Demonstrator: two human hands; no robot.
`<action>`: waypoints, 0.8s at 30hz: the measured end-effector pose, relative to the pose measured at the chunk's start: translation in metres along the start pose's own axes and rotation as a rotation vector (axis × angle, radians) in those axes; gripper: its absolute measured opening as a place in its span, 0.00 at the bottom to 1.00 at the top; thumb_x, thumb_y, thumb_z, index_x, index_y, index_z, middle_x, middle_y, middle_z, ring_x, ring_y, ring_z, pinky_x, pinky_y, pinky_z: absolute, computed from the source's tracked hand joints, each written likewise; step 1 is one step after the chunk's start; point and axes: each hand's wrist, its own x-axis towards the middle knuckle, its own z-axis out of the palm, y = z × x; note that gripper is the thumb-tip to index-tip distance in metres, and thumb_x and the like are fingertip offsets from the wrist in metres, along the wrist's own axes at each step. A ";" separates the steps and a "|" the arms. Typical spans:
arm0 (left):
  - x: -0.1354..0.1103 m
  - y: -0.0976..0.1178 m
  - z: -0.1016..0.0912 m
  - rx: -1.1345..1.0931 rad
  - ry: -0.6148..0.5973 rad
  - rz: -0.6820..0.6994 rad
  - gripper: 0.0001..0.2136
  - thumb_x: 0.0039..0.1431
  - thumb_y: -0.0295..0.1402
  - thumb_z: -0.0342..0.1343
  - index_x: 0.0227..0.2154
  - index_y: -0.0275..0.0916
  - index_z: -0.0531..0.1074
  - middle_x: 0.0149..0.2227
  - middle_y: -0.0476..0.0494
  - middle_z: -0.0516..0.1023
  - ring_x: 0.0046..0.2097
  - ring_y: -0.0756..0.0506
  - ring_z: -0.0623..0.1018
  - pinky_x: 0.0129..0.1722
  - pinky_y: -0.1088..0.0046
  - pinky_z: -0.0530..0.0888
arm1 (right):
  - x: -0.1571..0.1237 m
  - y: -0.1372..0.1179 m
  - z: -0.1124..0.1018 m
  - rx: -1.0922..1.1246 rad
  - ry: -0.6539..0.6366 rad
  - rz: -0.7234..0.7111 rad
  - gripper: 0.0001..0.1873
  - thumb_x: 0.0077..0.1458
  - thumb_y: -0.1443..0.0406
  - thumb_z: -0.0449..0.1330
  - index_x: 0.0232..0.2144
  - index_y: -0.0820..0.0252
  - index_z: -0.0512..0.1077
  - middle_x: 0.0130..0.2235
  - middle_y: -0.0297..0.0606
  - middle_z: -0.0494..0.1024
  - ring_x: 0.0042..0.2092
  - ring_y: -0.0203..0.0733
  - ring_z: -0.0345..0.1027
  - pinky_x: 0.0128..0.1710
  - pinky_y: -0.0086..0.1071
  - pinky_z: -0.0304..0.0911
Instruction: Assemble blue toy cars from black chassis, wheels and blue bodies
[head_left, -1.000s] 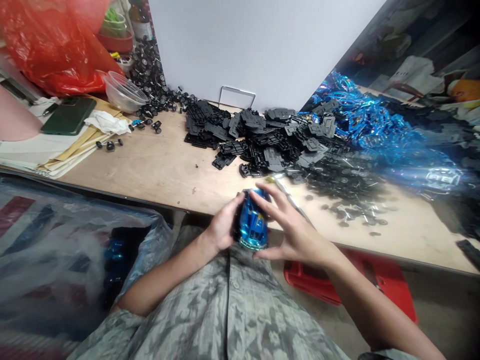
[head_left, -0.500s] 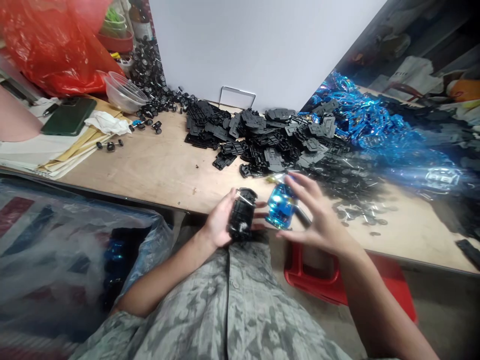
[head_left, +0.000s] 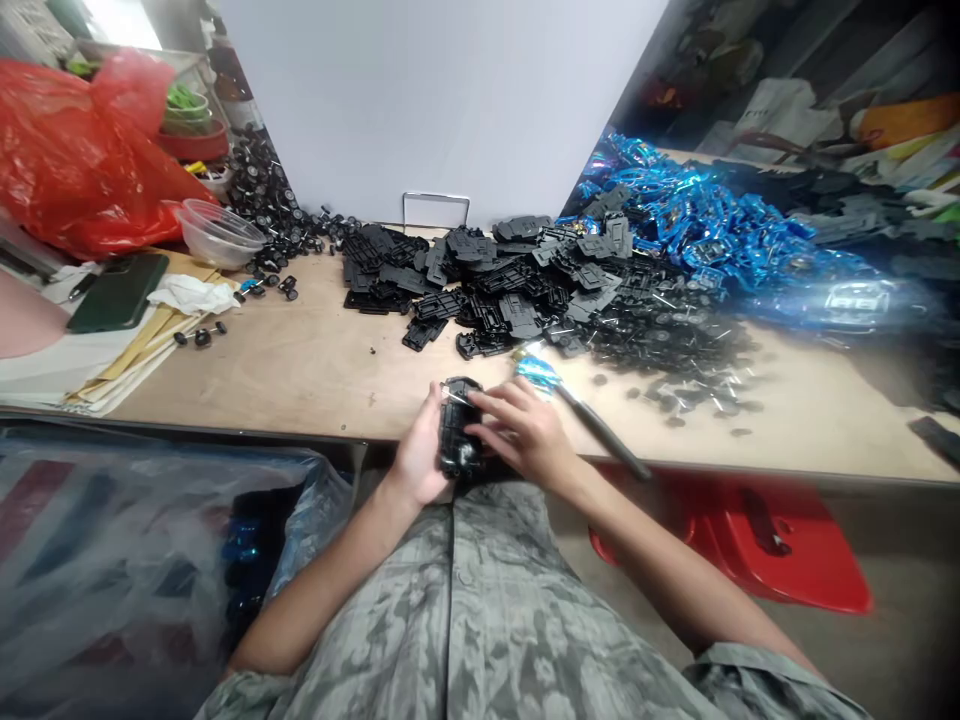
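Observation:
My left hand (head_left: 417,447) is shut around a black toy car chassis (head_left: 456,428), holding it just over the near edge of the plywood table (head_left: 300,375). The fingers of my right hand (head_left: 525,430) lie across the chassis from the right. A shiny blue toy car body (head_left: 537,373) rests on the table just beyond my right hand, partly hidden by a strip of glare. Near it lies a dark-handled screwdriver (head_left: 606,433), its handle reaching the table's front edge.
Black chassis parts (head_left: 487,290) lie heaped across the table, with loose black wheels (head_left: 262,190) at back left and blue car bodies (head_left: 697,230) at back right. A phone (head_left: 116,292) and a plastic bowl (head_left: 220,234) sit left. A red stool (head_left: 780,540) stands below right.
My right hand has let go of the blue car body, which now lies on the table, and has moved left onto the chassis. The whole view has shifted slightly.

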 end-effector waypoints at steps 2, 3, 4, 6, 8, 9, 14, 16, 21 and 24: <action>0.000 -0.002 -0.001 0.015 0.017 -0.002 0.26 0.75 0.48 0.38 0.57 0.37 0.74 0.46 0.36 0.84 0.47 0.38 0.84 0.51 0.58 0.80 | -0.001 -0.001 0.005 0.035 0.041 0.032 0.13 0.64 0.65 0.63 0.51 0.59 0.77 0.39 0.44 0.80 0.40 0.46 0.70 0.38 0.40 0.71; 0.000 -0.003 -0.002 0.023 0.018 -0.005 0.27 0.75 0.48 0.38 0.57 0.37 0.74 0.46 0.35 0.84 0.47 0.39 0.84 0.51 0.58 0.80 | -0.002 -0.001 0.006 0.061 0.057 0.044 0.11 0.65 0.65 0.63 0.48 0.59 0.78 0.38 0.43 0.80 0.39 0.45 0.70 0.37 0.39 0.71; 0.000 -0.004 -0.004 0.034 0.014 -0.003 0.27 0.74 0.49 0.38 0.57 0.37 0.74 0.46 0.35 0.84 0.46 0.39 0.84 0.50 0.58 0.80 | -0.003 -0.001 0.005 0.086 0.075 0.056 0.09 0.65 0.66 0.63 0.46 0.58 0.78 0.37 0.42 0.80 0.38 0.44 0.71 0.37 0.39 0.70; 0.001 -0.006 -0.006 0.069 0.007 0.013 0.27 0.74 0.50 0.39 0.56 0.36 0.75 0.44 0.35 0.85 0.45 0.39 0.85 0.49 0.59 0.81 | -0.003 -0.002 0.000 0.123 0.119 0.073 0.06 0.64 0.66 0.63 0.43 0.59 0.78 0.37 0.41 0.80 0.37 0.43 0.71 0.37 0.39 0.68; 0.001 -0.008 -0.008 0.124 0.023 0.020 0.28 0.74 0.50 0.39 0.55 0.36 0.76 0.42 0.36 0.85 0.43 0.40 0.85 0.47 0.61 0.81 | -0.001 -0.006 -0.006 0.135 0.149 0.088 0.04 0.64 0.66 0.63 0.42 0.60 0.77 0.36 0.41 0.80 0.37 0.43 0.71 0.38 0.39 0.67; 0.002 -0.009 -0.009 0.152 0.041 0.017 0.29 0.73 0.51 0.39 0.54 0.36 0.76 0.41 0.36 0.85 0.41 0.40 0.86 0.46 0.63 0.82 | 0.000 -0.008 -0.009 0.137 0.152 0.093 0.04 0.64 0.67 0.63 0.41 0.60 0.77 0.36 0.41 0.79 0.37 0.42 0.71 0.38 0.39 0.66; 0.002 -0.010 -0.010 0.198 0.077 -0.018 0.33 0.71 0.55 0.37 0.50 0.33 0.78 0.37 0.33 0.85 0.35 0.40 0.86 0.39 0.63 0.83 | 0.000 -0.011 -0.019 0.063 0.099 0.034 0.04 0.66 0.67 0.60 0.42 0.59 0.75 0.36 0.42 0.78 0.38 0.44 0.68 0.40 0.41 0.66; 0.001 -0.008 -0.009 0.191 0.058 -0.050 0.35 0.71 0.55 0.34 0.50 0.32 0.78 0.37 0.31 0.85 0.36 0.39 0.86 0.40 0.61 0.84 | -0.002 -0.007 -0.021 -0.006 0.070 -0.016 0.06 0.65 0.68 0.59 0.44 0.59 0.75 0.38 0.43 0.78 0.39 0.45 0.67 0.41 0.43 0.67; -0.003 -0.004 -0.006 0.147 0.012 -0.096 0.36 0.71 0.55 0.33 0.53 0.30 0.77 0.39 0.29 0.85 0.39 0.37 0.86 0.43 0.57 0.84 | -0.009 0.003 -0.021 -0.074 0.044 -0.039 0.11 0.66 0.69 0.58 0.49 0.57 0.75 0.39 0.43 0.77 0.39 0.46 0.67 0.41 0.44 0.68; -0.004 -0.005 -0.006 0.132 0.003 -0.092 0.35 0.71 0.55 0.35 0.54 0.31 0.76 0.41 0.28 0.85 0.41 0.37 0.86 0.44 0.54 0.84 | -0.010 0.006 -0.020 -0.048 0.051 -0.033 0.13 0.66 0.68 0.59 0.51 0.57 0.75 0.39 0.43 0.78 0.39 0.46 0.67 0.40 0.44 0.68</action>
